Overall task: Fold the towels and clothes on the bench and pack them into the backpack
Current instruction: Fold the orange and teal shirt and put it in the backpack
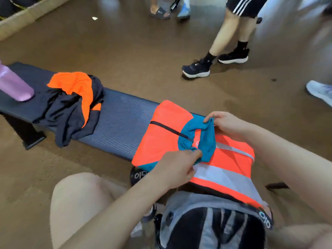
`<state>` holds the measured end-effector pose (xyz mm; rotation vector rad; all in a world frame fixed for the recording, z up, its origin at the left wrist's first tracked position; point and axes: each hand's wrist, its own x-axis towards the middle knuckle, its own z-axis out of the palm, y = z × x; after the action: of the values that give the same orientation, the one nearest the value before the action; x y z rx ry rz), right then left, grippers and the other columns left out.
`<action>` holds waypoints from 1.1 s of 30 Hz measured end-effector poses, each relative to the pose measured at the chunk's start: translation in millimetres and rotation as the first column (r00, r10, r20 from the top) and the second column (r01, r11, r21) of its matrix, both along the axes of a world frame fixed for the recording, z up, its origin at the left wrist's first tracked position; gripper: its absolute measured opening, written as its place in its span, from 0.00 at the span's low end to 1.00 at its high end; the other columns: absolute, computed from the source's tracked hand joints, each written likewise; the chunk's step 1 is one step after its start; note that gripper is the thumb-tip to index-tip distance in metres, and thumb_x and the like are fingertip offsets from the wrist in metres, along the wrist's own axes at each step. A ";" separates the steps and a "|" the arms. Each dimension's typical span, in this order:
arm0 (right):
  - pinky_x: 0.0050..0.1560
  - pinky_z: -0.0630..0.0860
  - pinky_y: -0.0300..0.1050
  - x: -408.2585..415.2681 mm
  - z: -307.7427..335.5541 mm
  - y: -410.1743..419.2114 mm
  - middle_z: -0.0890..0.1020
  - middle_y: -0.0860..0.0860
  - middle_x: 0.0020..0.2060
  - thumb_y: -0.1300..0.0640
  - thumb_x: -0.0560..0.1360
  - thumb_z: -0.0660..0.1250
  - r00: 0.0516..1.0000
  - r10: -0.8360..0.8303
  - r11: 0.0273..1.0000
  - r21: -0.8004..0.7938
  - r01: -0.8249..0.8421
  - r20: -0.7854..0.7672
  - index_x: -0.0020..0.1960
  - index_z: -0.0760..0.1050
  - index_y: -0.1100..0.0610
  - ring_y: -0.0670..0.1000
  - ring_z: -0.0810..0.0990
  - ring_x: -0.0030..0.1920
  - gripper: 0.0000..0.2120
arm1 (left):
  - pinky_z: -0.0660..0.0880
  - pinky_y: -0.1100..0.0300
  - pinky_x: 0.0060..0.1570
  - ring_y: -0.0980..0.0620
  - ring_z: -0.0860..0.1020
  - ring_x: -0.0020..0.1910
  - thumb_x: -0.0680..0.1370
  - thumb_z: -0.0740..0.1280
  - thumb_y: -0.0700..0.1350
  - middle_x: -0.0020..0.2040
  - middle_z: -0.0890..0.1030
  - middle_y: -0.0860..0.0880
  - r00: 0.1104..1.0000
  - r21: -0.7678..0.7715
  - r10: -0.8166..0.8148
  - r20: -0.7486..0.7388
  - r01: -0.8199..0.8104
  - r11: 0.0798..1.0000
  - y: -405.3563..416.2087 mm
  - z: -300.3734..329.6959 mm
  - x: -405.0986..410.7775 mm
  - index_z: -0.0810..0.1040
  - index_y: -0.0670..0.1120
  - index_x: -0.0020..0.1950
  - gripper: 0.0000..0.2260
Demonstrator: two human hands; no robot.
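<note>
Two hands worked at one small teal cloth (206,141) on the near right end of the table (118,123). Your left hand (177,169) pinched the cloth's near edge between thumb and forefinger, the other fingers curled under. Your right hand (227,123) pinched its far corner, fingers bent round the fabric. The cloth hung slack between them, just above an orange jacket (161,139) with a dark zip and grey reflective bands, which lay spread flat across the table and reached toward your lap. Farther left along the table sat a crumpled heap of orange and black clothes (71,105), well apart from the jacket, one dark end drooping over the near edge. A pink bottle (12,85) lay on its side at the far left end, beside that heap. At your knees stood the backpack (212,225), grey and black, its top near the jacket's near hem. Legs and shoes of other people crossed the brown floor (125,51) beyond.
</note>
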<state>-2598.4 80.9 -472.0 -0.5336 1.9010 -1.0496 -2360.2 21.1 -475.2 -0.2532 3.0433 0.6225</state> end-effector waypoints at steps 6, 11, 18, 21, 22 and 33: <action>0.43 0.71 0.45 17.7 -17.9 7.4 0.78 0.59 0.47 0.63 0.81 0.60 0.995 -0.097 0.995 0.026 0.097 -0.007 0.49 0.79 0.58 0.53 0.76 0.43 0.09 | 0.73 0.47 0.42 0.40 0.78 0.53 0.78 0.62 0.49 0.54 0.79 0.46 0.995 -0.042 0.019 0.097 -0.015 0.999 4.4 -16.6 6.3 0.68 0.47 0.65 0.16; 0.47 0.67 0.40 21.8 -25.6 7.5 0.81 0.56 0.55 0.66 0.73 0.68 0.868 0.143 0.980 0.189 -0.058 -0.475 0.62 0.78 0.59 0.56 0.79 0.56 0.18 | 0.74 0.50 0.51 0.44 0.79 0.56 0.81 0.62 0.58 0.55 0.80 0.49 0.937 0.076 0.344 0.055 -0.347 0.935 -29.2 5.4 23.4 0.67 0.52 0.71 0.21; 0.55 0.73 0.48 36.3 -16.9 -9.4 0.79 0.59 0.57 0.65 0.70 0.65 0.792 0.024 0.982 0.165 0.097 -0.611 0.59 0.77 0.58 0.61 0.77 0.60 0.17 | 0.73 0.47 0.57 0.40 0.76 0.58 0.77 0.69 0.58 0.57 0.76 0.43 0.663 0.108 0.660 0.354 -0.730 0.675 -93.0 2.8 56.7 0.64 0.42 0.66 0.27; 0.59 0.72 0.55 52.9 -12.9 -17.0 0.72 0.60 0.60 0.59 0.73 0.67 0.537 0.380 0.885 0.465 0.027 -0.754 0.63 0.72 0.57 0.63 0.72 0.62 0.19 | 0.72 0.50 0.50 0.43 0.77 0.53 0.76 0.70 0.59 0.53 0.77 0.46 0.659 0.140 0.639 0.397 -0.731 0.668 -93.0 -9.8 62.3 0.66 0.44 0.58 0.23; 0.59 0.71 0.55 58.5 -10.2 -25.3 0.72 0.59 0.60 0.60 0.73 0.67 0.500 0.355 0.916 0.401 -0.017 -0.790 0.64 0.71 0.57 0.63 0.72 0.62 0.20 | 0.71 0.50 0.48 0.43 0.77 0.53 0.76 0.70 0.60 0.53 0.77 0.46 0.658 0.141 0.644 0.389 -0.734 0.665 -93.2 -11.3 62.8 0.66 0.45 0.56 0.23; 0.59 0.73 0.46 62.5 3.2 -145.8 0.76 0.56 0.67 0.63 0.71 0.67 0.618 0.541 0.839 0.321 -0.439 -0.570 0.75 0.67 0.52 0.58 0.74 0.66 0.33 | 0.65 0.55 0.36 0.51 0.74 0.41 0.76 0.71 0.58 0.42 0.77 0.51 0.691 0.246 0.604 0.397 -0.714 0.655 -107.8 -17.4 63.6 0.73 0.46 0.45 0.17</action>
<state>-2536.0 -64.9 -468.8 -1.3854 2.1839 -0.3465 -2296.6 -86.6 -492.6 -1.3569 2.3972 1.0771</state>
